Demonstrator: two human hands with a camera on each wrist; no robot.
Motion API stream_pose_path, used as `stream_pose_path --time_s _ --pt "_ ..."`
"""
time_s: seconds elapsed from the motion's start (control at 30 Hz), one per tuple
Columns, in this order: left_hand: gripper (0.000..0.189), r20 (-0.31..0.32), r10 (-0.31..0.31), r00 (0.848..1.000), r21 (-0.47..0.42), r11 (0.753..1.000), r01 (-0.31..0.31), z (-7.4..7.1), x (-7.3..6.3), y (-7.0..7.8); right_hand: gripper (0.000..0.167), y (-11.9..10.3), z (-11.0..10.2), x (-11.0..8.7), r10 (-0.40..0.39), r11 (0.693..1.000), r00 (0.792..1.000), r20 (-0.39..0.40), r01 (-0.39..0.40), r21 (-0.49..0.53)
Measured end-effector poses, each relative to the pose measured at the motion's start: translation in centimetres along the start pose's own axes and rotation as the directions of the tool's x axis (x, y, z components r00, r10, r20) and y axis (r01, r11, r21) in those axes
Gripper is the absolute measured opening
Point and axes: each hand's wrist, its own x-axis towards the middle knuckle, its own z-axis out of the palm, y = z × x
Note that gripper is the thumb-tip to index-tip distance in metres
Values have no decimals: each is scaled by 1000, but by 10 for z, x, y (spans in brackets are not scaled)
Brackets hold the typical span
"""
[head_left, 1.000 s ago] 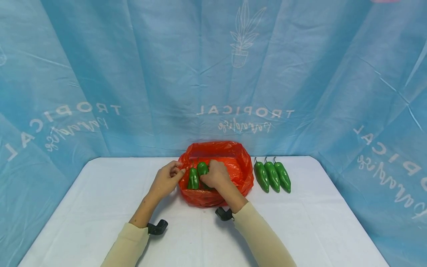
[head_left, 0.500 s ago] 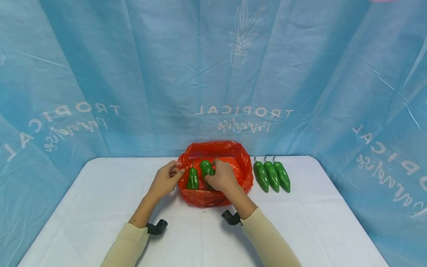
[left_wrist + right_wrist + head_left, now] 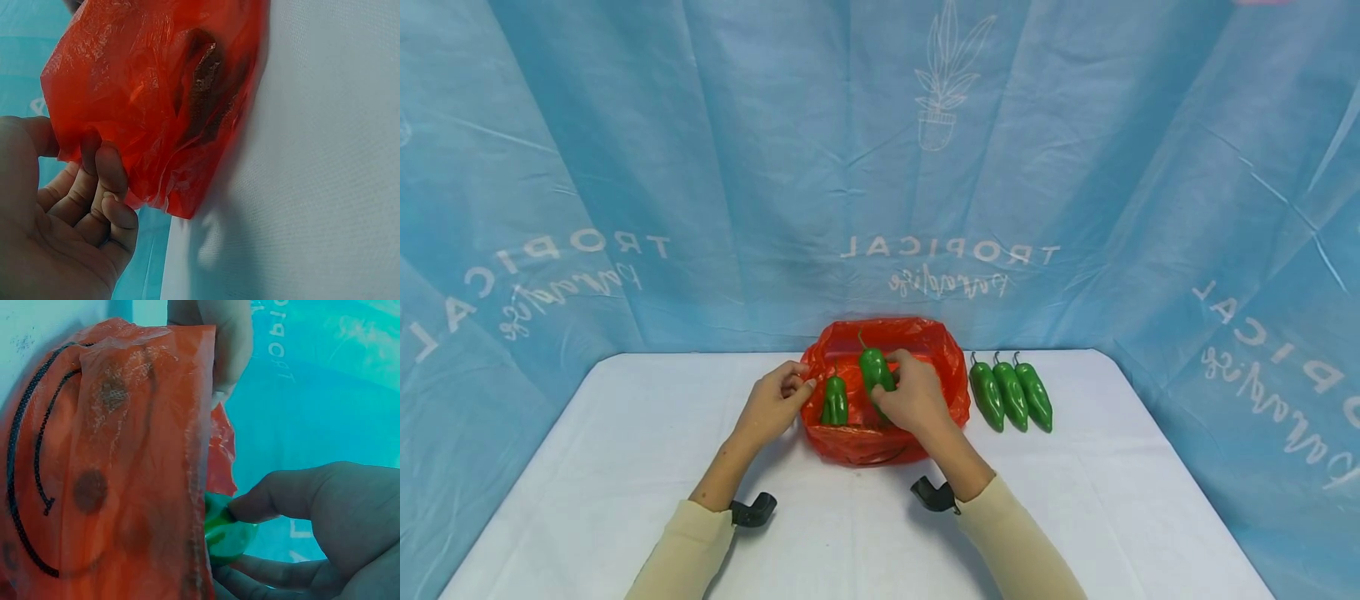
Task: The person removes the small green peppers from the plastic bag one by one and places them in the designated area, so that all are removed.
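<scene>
A red plastic bag (image 3: 861, 450) stands on the white table with its mouth spread wide. My left hand (image 3: 773, 407) pinches the bag's left rim; in the left wrist view the thumb and fingers (image 3: 112, 169) close on the thin red edge. Inside the bag's mouth, my right hand (image 3: 917, 398) grips a green chili pepper (image 3: 876, 371), its stem pointing up and away. The right wrist view shows that pepper (image 3: 228, 534) between thumb and fingers, partly hidden behind the bag's near wall. Another green pepper (image 3: 835, 400) lies in the bag at the left.
Three green peppers (image 3: 1011, 396) lie side by side on the white tabletop (image 3: 1112, 500), just right of the bag, stems toward the back. A blue printed curtain (image 3: 760, 208) hangs behind the table and along both sides.
My right hand has moved right and lifted its pepper higher, away from the other pepper at the left. The left hand has stayed on the bag's rim.
</scene>
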Motion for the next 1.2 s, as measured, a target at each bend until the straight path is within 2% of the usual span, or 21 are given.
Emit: stream_pose_path --time_s 0.4,1.2 --pt "26 1 6 1000 8 1000 -6 -1 0 1 49 -4 -17 -7 -31 999 998 -49 33 34" --pt "27 6 -19 1000 1 1000 19 -1 -1 0 51 14 -52 -22 -33 999 994 -105 36 25"
